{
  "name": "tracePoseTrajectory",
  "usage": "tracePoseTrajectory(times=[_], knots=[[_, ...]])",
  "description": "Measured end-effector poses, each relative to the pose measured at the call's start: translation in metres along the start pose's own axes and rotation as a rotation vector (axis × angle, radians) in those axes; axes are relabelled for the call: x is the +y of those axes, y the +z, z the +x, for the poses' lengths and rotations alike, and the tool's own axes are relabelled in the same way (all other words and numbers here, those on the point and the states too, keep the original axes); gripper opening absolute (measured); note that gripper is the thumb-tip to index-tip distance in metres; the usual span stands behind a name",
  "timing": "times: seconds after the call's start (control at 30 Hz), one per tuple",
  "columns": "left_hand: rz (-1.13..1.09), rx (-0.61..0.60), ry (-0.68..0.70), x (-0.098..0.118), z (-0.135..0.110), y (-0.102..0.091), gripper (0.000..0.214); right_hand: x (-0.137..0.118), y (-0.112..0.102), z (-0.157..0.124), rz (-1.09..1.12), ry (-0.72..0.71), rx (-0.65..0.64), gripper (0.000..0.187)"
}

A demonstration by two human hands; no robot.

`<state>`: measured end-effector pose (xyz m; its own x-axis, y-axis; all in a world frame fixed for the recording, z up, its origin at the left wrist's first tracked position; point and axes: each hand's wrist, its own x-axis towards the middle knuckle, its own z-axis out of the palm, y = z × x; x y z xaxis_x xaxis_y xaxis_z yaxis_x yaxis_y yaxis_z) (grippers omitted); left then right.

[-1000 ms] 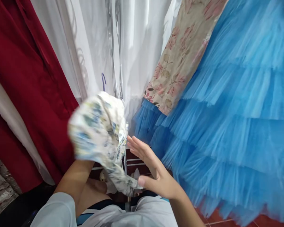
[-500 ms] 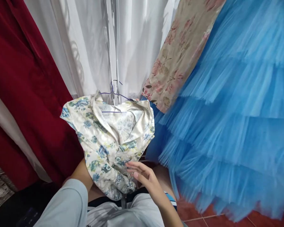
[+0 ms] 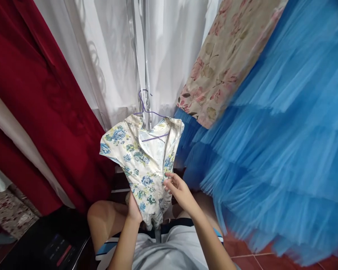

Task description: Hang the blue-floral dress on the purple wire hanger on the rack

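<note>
A small white dress with blue flowers (image 3: 142, 159) hangs on a thin purple wire hanger (image 3: 149, 112) in the middle of the view. My left hand (image 3: 134, 208) is closed on the dress's lower part from behind, its fingers hidden by the cloth. My right hand (image 3: 178, 189) pinches the dress's right edge with its fingertips. The hanger's hook rises in front of a white curtain; what it hangs from cannot be made out.
A dark red garment (image 3: 36, 101) hangs at the left, white sheer curtains (image 3: 115, 56) behind. A beige floral cloth (image 3: 225, 60) and a big blue tulle skirt (image 3: 276, 150) fill the right. A black object (image 3: 45, 243) lies at the lower left on red floor tiles (image 3: 270, 260).
The flowered dress has gone from a bunched bundle to hanging straight on its hanger. My left hand moved from under the bundle to its lower part; my right hand went from open to pinching its edge.
</note>
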<state>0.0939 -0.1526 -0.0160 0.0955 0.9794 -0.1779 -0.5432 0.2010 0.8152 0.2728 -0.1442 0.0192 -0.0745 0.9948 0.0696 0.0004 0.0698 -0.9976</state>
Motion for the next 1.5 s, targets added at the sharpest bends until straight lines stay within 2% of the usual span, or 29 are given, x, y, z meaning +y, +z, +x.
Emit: tracePoseTrajectory(times=[0.1, 0.2, 0.27, 0.33, 0.4, 0.43, 0.47, 0.5, 0.53, 0.63, 0.73, 0.8, 0.87, 1.03, 1.1, 1.17, 1.27, 1.3, 1.33, 1.4, 1.43, 1.5], knots=[[-0.149, -0.013, 0.000, -0.005, -0.010, -0.014, 0.080, -0.004, 0.015, 0.012, -0.172, -0.053, 0.053, 0.029], [-0.016, 0.008, 0.000, 0.000, -0.006, -0.015, 0.074, -0.008, 0.029, 0.013, -0.301, -0.118, 0.064, 0.039], [0.100, 0.107, 0.083, 0.001, 0.000, -0.012, 0.066, -0.007, 0.032, 0.009, -0.296, -0.142, 0.035, 0.041], [0.236, 0.300, 0.269, -0.002, 0.005, -0.009, 0.062, -0.004, 0.032, 0.005, -0.224, -0.137, 0.013, 0.041], [0.424, 0.512, 0.558, -0.011, 0.006, -0.006, 0.062, 0.001, 0.031, 0.001, -0.141, -0.105, -0.011, 0.039], [0.527, 0.572, 0.713, -0.016, 0.005, -0.003, 0.062, 0.003, 0.031, -0.001, -0.108, -0.084, -0.024, 0.038], [0.623, 0.580, 0.845, -0.021, 0.003, 0.000, 0.061, 0.005, 0.032, -0.003, -0.080, -0.066, -0.036, 0.036], [0.714, 0.529, 0.928, -0.024, 0.001, 0.004, 0.057, 0.006, 0.034, -0.005, -0.058, -0.053, -0.050, 0.034], [0.798, 0.440, 0.951, -0.027, 0.000, 0.009, 0.048, 0.006, 0.036, -0.007, -0.041, -0.048, -0.062, 0.033], [0.949, 0.216, 0.806, -0.022, -0.001, 0.020, 0.009, -0.003, 0.041, -0.006, -0.016, -0.057, -0.092, 0.031], [1.014, 0.106, 0.710, -0.005, 0.005, 0.025, 0.010, -0.027, 0.037, 0.012, 0.051, -0.050, -0.086, 0.032], [1.084, -0.013, 0.660, 0.008, 0.007, 0.025, 0.010, -0.053, 0.033, 0.037, 0.148, -0.047, -0.034, 0.032], [1.189, -0.109, 0.585, 0.017, 0.007, 0.024, 0.009, -0.083, 0.032, 0.068, 0.222, -0.085, -0.039, 0.031], [1.450, -0.127, 0.453, 0.026, 0.006, 0.013, 0.013, -0.154, 0.045, 0.142, 0.227, -0.168, -0.050, 0.022], [1.465, -0.135, 0.445, 0.027, 0.010, 0.005, 0.016, -0.167, 0.052, 0.156, 0.234, -0.176, -0.049, 0.020], [1.452, -0.152, 0.452, 0.030, 0.017, -0.002, 0.016, -0.170, 0.055, 0.160, 0.234, -0.184, -0.050, 0.020], [1.396, -0.166, 0.491, 0.052, 0.032, -0.001, 0.011, -0.159, 0.057, 0.153, 0.201, -0.236, -0.059, 0.021], [1.340, -0.145, 0.538, 0.065, 0.038, 0.004, 0.020, -0.155, 0.056, 0.149, 0.176, -0.270, -0.059, 0.022], [1.272, -0.115, 0.606, 0.082, 0.043, 0.011, 0.031, -0.151, 0.056, 0.145, 0.144, -0.311, -0.054, 0.023], [1.057, -0.023, 0.834, 0.121, 0.053, 0.032, 0.047, -0.148, 0.055, 0.138, 0.060, -0.403, -0.037, 0.026], [0.997, -0.016, 0.952, 0.142, 0.057, 0.044, 0.047, -0.147, 0.054, 0.135, 0.015, -0.445, -0.033, 0.028], [1.027, -0.054, 1.134, 0.179, 0.065, 0.067, 0.038, -0.148, 0.054, 0.131, -0.037, -0.499, -0.048, 0.029]])
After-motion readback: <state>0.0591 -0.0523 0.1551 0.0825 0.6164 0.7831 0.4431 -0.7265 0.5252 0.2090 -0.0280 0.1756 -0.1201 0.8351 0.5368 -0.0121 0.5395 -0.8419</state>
